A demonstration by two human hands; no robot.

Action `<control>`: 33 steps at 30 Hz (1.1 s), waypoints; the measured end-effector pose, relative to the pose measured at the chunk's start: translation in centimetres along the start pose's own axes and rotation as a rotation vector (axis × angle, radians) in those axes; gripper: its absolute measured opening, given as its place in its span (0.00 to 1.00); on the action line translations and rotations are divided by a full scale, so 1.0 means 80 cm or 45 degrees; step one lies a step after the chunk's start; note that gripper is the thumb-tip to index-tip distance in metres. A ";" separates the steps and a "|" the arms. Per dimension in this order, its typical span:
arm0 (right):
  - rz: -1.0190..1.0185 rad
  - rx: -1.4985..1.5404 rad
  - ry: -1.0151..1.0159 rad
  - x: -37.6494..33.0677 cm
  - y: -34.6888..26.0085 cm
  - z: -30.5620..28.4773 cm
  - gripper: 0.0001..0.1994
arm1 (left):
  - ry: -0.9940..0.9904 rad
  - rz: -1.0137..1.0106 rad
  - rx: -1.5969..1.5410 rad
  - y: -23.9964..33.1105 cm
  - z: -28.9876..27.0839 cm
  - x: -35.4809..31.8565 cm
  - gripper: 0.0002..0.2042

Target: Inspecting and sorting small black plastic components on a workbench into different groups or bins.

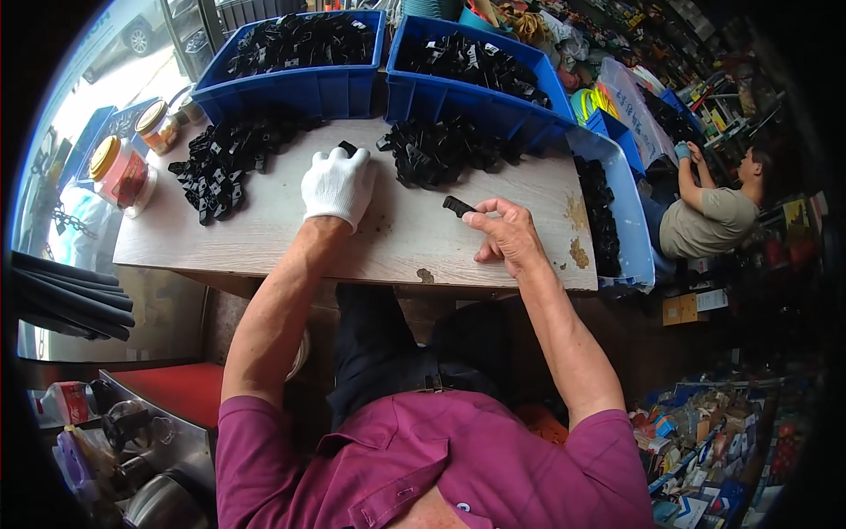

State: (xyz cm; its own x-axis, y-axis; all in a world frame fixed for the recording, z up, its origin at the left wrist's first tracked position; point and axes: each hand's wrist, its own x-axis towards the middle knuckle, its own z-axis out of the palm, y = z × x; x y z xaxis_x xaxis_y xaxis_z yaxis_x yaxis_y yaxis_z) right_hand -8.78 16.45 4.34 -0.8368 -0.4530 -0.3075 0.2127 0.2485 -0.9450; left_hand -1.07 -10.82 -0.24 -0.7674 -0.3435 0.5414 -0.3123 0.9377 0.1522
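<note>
My left hand (338, 185), in a white knitted glove, is over the middle of the table with its fingers curled. A small black plastic part (349, 147) shows at its fingertips, and the glove hides the rest of the grip. My bare right hand (507, 231) pinches another black plastic part (457, 206) between thumb and fingers, just above the tabletop (410, 242). A loose pile of black parts (436, 152) lies beyond my right hand. Another pile (220, 167) spreads out to the left of the glove.
Two blue bins (291, 93) (467, 101) full of black parts stand along the table's far edge. A light blue bin (633, 212) adjoins the right edge. Lidded jars (121, 172) stand at the left. A person (709, 216) works farther off at the right.
</note>
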 end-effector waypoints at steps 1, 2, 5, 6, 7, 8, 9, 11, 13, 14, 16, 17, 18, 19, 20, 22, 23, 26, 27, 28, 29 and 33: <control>-0.014 0.076 0.006 0.001 0.004 -0.010 0.17 | 0.045 0.031 -0.032 0.000 -0.002 -0.001 0.07; -0.005 0.081 0.037 -0.001 0.007 -0.021 0.16 | 0.044 0.035 -0.040 -0.003 -0.002 -0.004 0.07; -0.016 0.133 0.185 -0.002 0.013 -0.056 0.15 | 0.057 0.052 -0.031 -0.015 -0.009 -0.017 0.06; -0.030 0.174 0.245 -0.001 0.017 -0.069 0.14 | 0.057 0.055 -0.037 -0.019 -0.009 -0.020 0.06; -0.051 0.211 0.325 0.004 0.024 -0.091 0.14 | 0.069 0.082 -0.052 -0.022 -0.010 -0.023 0.06; -0.046 0.213 0.442 0.004 0.024 -0.109 0.13 | 0.077 0.108 -0.067 -0.021 -0.014 -0.026 0.05; -0.041 0.213 0.558 0.005 0.024 -0.126 0.13 | -0.002 0.092 -0.076 -0.022 -0.019 -0.031 0.03; -0.051 0.220 0.808 0.009 0.024 -0.156 0.14 | 0.097 0.093 -0.133 -0.024 -0.027 -0.034 0.03; -0.077 0.321 1.008 0.009 0.024 -0.174 0.17 | 0.203 0.076 -0.264 -0.028 -0.030 -0.034 0.02; -0.076 0.316 1.045 0.011 0.023 -0.176 0.17 | 0.202 0.067 -0.256 -0.029 -0.032 -0.033 0.02; -0.060 0.295 1.093 0.015 0.017 -0.171 0.18 | 0.216 0.082 -0.297 -0.024 -0.033 -0.027 0.05; -0.057 0.293 1.078 0.017 0.015 -0.167 0.18 | 0.186 0.094 -0.319 -0.025 -0.027 -0.023 0.08; -0.064 0.271 1.002 0.019 0.013 -0.162 0.18 | 0.143 0.093 -0.329 -0.024 -0.025 -0.019 0.08; -0.075 0.250 0.929 0.023 0.011 -0.159 0.18 | 0.102 0.095 -0.340 -0.024 -0.021 -0.015 0.08; -0.050 0.217 0.828 0.027 0.009 -0.154 0.17 | 0.082 0.055 -0.388 -0.028 -0.011 -0.013 0.09; -0.044 0.165 0.737 0.037 0.006 -0.140 0.17 | 0.137 -0.009 -0.445 -0.042 -0.001 -0.007 0.10; -0.039 0.112 0.662 0.042 0.004 -0.130 0.17 | 0.192 -0.065 -0.514 -0.050 0.002 -0.004 0.10; 0.007 0.022 0.627 0.059 0.000 -0.110 0.17 | 0.146 -0.140 -0.534 -0.053 0.005 0.009 0.11; 0.041 -0.046 0.635 0.066 -0.002 -0.104 0.17 | 0.104 -0.155 -0.524 -0.048 0.006 0.012 0.12; 0.040 -0.049 0.631 0.073 -0.003 -0.099 0.17 | 0.127 -0.138 -0.463 -0.039 0.008 0.015 0.13; 0.056 -0.107 0.625 0.079 -0.004 -0.094 0.17 | 0.071 -0.102 -0.382 -0.033 0.009 0.017 0.12; 0.037 -0.232 0.609 0.104 -0.011 -0.072 0.18 | 0.089 0.036 -0.263 -0.030 0.015 0.011 0.08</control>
State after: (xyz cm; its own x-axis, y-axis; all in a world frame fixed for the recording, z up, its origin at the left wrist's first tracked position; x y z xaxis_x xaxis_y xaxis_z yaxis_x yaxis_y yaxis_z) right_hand -18.81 17.37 3.26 -0.9781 -0.0117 -0.2077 0.1838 0.4198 -0.8888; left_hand -1.65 -13.42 -1.13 -0.7310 -0.3194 0.6030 -0.1645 0.9401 0.2986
